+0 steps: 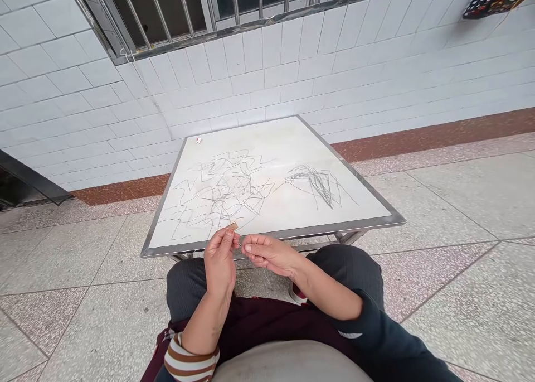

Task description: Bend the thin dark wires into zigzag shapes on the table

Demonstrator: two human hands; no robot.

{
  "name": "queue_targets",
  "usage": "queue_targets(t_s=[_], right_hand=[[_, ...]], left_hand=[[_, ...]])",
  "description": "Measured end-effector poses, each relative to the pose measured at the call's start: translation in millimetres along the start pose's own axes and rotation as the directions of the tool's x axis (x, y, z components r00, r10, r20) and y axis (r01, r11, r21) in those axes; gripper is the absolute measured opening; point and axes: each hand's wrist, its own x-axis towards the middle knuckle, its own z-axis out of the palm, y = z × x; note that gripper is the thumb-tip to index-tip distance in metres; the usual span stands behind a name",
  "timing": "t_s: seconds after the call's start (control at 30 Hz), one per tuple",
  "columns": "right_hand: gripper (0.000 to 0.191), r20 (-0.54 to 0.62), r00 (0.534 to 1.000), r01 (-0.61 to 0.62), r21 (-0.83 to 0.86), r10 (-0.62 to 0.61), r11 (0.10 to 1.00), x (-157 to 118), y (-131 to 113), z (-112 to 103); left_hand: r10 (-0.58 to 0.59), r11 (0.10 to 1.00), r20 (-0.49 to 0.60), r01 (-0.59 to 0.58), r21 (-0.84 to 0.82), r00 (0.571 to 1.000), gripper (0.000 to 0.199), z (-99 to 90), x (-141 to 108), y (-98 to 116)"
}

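Observation:
Over the near edge of the table, my left hand [221, 256] pinches a small tan piece [233, 226] between thumb and fingertips. Close beside it, my right hand [267, 252] is closed, thumb against forefinger, on a thin strand that spans the narrow gap to the left fingers. A fine end of strand hangs below the right hand. Beyond the hands, crooked thin dark strands [234, 189] lie scattered over the table's left half. To the right a denser bunch of straighter strands [320, 187] lies flat. Whether they are wire or thread, I cannot tell.
The white table [355, 201] has a grey metal rim and stands against a tiled wall [251, 86]. A small white and red item [198, 140] sits at its far left corner. A barred window [234, 3] is above. My knees are under the near edge.

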Motion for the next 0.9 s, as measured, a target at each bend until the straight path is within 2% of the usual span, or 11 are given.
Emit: queue_targets(t_s=[0.2, 0.33, 0.5, 0.57, 0.9], right_hand=[[0.024, 0.006, 1.000, 0.009, 0.034, -0.009, 0.999, -0.1, 3.2, 4.1], [0.025, -0.030, 0.999, 0.031, 0.062, -0.029, 0.998, -0.7, 2.5, 8.3], [0.024, -0.058, 0.997, 0.048, 0.101, -0.042, 0.994, -1.0, 0.2, 10.4], [0.023, -0.066, 0.997, 0.050, 0.107, -0.044, 0.993, -1.3, -0.8, 10.9], [0.027, -0.050, 0.997, 0.058, 0.114, -0.053, 0.992, -2.8, -1.2, 17.6]], left_hand=[[0.066, 0.998, -0.073, -0.067, -0.012, 0.995, 0.010, -1.2, 1.2, 4.3], [0.053, 0.998, -0.097, -0.057, -0.036, 0.994, 0.010, -1.9, 2.8, 8.9], [-0.068, 0.997, 0.041, 0.070, -0.035, 0.997, 0.023, -0.9, -1.6, 9.3], [-0.081, 0.996, 0.060, 0.083, -0.036, 0.995, 0.027, -1.1, -3.4, 7.7], [0.026, 0.998, -0.045, -0.029, -0.049, 0.999, 0.016, 3.6, -6.9, 3.5]])
